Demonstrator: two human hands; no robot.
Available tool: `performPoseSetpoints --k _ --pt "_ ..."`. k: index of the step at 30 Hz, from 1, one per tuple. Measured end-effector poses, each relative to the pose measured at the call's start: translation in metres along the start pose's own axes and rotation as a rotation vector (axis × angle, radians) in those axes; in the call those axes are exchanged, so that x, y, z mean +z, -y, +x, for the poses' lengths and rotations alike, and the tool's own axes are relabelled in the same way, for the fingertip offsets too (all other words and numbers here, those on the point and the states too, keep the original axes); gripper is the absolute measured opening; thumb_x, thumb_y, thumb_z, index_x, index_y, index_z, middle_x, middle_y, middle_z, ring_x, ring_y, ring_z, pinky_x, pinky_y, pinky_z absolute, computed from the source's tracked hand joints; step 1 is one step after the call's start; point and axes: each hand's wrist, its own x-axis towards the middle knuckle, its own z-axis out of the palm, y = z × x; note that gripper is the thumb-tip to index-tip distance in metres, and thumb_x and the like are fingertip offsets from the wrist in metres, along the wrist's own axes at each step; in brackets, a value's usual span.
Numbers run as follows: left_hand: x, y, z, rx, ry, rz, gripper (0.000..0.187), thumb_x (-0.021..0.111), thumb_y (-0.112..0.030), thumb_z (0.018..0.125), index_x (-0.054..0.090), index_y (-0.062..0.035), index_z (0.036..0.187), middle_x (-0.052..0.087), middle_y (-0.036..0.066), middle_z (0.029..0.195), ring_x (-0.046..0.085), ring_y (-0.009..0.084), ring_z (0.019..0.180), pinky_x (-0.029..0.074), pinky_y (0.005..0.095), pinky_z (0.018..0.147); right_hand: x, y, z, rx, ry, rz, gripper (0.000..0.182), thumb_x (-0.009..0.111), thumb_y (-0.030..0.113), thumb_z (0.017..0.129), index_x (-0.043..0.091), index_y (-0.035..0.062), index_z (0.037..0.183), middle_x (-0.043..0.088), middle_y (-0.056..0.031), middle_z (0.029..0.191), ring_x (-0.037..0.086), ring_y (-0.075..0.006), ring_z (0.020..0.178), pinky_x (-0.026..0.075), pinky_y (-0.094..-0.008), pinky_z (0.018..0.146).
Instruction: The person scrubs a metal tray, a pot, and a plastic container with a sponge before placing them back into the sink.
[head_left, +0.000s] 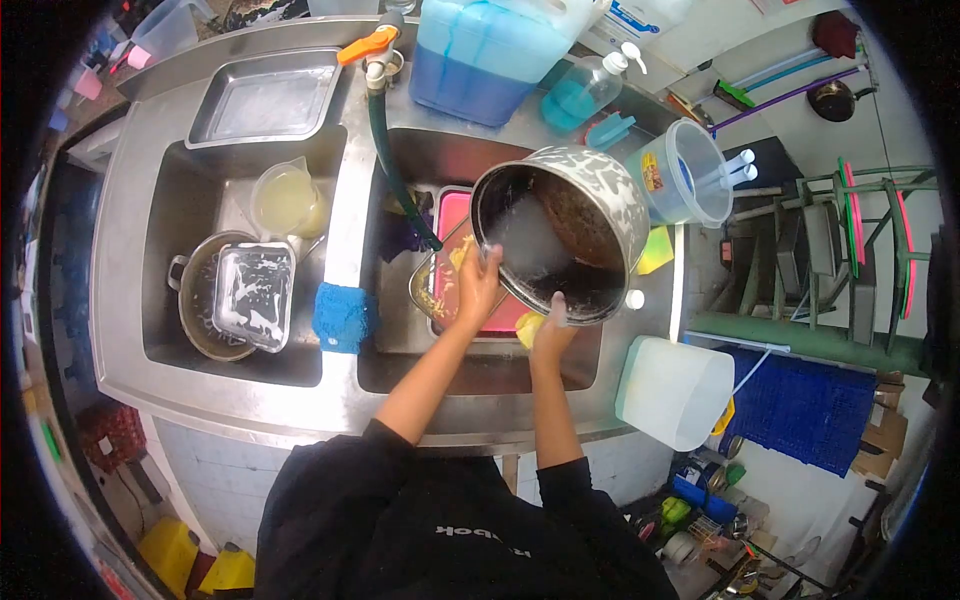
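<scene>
I watched from my remote station as the large mottled pot [575,235] hung tipped over the right basin [385,365], left of the clear bucket [690,200]. The left hand [478,290] had its fingers narrowed on the rim's left side, and the right hand [551,338] had its own closed on the near side; some of the fingertips were hidden from me. A yellow piece [527,329] showed at the right hand's left edge, but I could not tell whether it was gripped or merely pressed there. Holding the pot well, I judged, called for firm thumbs at the lip, since a wet rim could slip, and for weight shared between both sides so that the pot did not swing into the hose [380,140] or drop onto the pink tray [453,210]. The mouth pointed up and toward the near left, showing me the dark inside, while the mottled wall ran toward the far right. Its axis, rim to base, thus lay aslant from near left to far right; the base itself was out of my sight.
</scene>
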Motion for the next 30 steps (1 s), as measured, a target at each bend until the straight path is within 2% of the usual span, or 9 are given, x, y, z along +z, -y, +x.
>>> performPoseSetpoints --k 9,13,16,17,18,20,21,23,30 --pt "-0.029 -0.069 0.053 0.363 -0.001 0.444 0.026 0.052 -0.015 0.087 0.045 0.0 0.107 0.056 0.025 0.094 0.053 0.0447 0.086 0.044 0.0432 0.068 -0.028 0.034 0.019 -0.071 0.211 -0.245 0.037 0.062 0.019 0.083 0.053 -0.0065 0.109 0.057 -0.0154 0.112 0.054 -0.0233 0.1 0.038 -0.0325 0.091" --pt "-0.023 -0.112 0.074 0.742 0.116 0.534 0.024 0.055 -0.009 0.085 0.046 -0.0022 0.107 0.061 0.018 0.082 0.061 0.037 0.074 0.047 0.0357 0.059 -0.029 0.062 0.036 0.011 0.16 -0.284 0.041 0.06 0.021 0.084 0.051 -0.0077 0.112 0.055 -0.0167 0.114 0.052 -0.0253 0.103 0.036 -0.0326 0.092" --pt "-0.01 -0.13 0.067 0.71 0.054 0.329 0.024 0.056 -0.008 0.085 0.047 -0.0022 0.106 0.063 0.014 0.083 0.065 0.0271 0.075 0.048 0.0308 0.061 -0.026 0.024 0.039 0.015 -0.008 -0.171 0.043 0.057 0.024 0.085 0.051 -0.0081 0.113 0.055 -0.0176 0.114 0.052 -0.0257 0.104 0.036 -0.0321 0.093" --pt "-0.007 -0.138 0.052 0.437 0.004 0.254 0.024 0.057 -0.008 0.085 0.048 -0.0019 0.107 0.064 0.011 0.084 0.064 0.0179 0.082 0.047 0.0264 0.064 -0.026 0.004 0.043 0.006 -0.029 -0.143 0.044 0.055 0.026 0.086 0.051 -0.0095 0.111 0.056 -0.0157 0.112 0.053 -0.0237 0.101 0.037 -0.0311 0.091" --pt "0.005 -0.117 0.049 0.534 -0.056 -0.004 0.024 0.056 -0.019 0.088 0.052 -0.0037 0.106 0.061 0.006 0.088 0.05 0.0076 0.064 0.038 0.0205 0.052 -0.019 0.014 0.038 0.166 -0.042 -0.076 0.044 0.056 0.026 0.085 0.052 -0.0084 0.111 0.057 -0.0146 0.11 0.053 -0.0227 0.098 0.039 -0.031 0.088" --pt "-0.001 -0.086 0.018 0.246 0.077 0.36 0.028 0.052 -0.022 0.09 0.049 -0.0019 0.11 0.061 0.005 0.091 0.053 0.0084 0.071 0.042 0.0205 0.058 0.004 0.046 0.019 0.487 -0.063 0.057 0.044 0.058 0.027 0.083 0.052 -0.0063 0.112 0.058 -0.0125 0.106 0.054 -0.0208 0.092 0.041 -0.0309 0.083" --pt "0.003 -0.068 0.0 0.001 0.197 0.369 0.029 0.051 -0.022 0.091 0.047 -0.0017 0.112 0.06 0.005 0.093 0.056 0.0091 0.076 0.044 0.0212 0.062 0.009 0.031 0.018 0.361 -0.074 0.125 0.043 0.056 0.027 0.085 0.052 -0.0072 0.111 0.057 -0.0118 0.105 0.054 -0.0198 0.092 0.041 -0.0301 0.083" --pt "0.024 -0.036 -0.032 -0.173 0.235 -0.431 0.033 0.051 -0.011 0.09 0.039 -0.0038 0.12 0.058 0.009 0.102 0.056 0.0125 0.086 0.045 0.0225 0.074 0.021 0.033 0.01 0.191 -0.071 0.234 0.042 0.055 0.026 0.086 0.052 -0.0078 0.11 0.056 -0.011 0.106 0.054 -0.0193 0.092 0.041 -0.0297 0.083" --pt "0.022 -0.034 -0.028 0.015 0.139 -0.447 0.049 0.053 -0.004 0.087 0.027 -0.0069 0.127 0.055 0.009 0.107 0.054 0.0159 0.094 0.046 0.0265 0.078 -0.006 -0.026 0.014 0.09 -0.011 0.033 0.044 0.056 0.029 0.087 0.052 -0.0079 0.109 0.056 -0.0099 0.106 0.053 -0.0181 0.092 0.041 -0.0285 0.083"
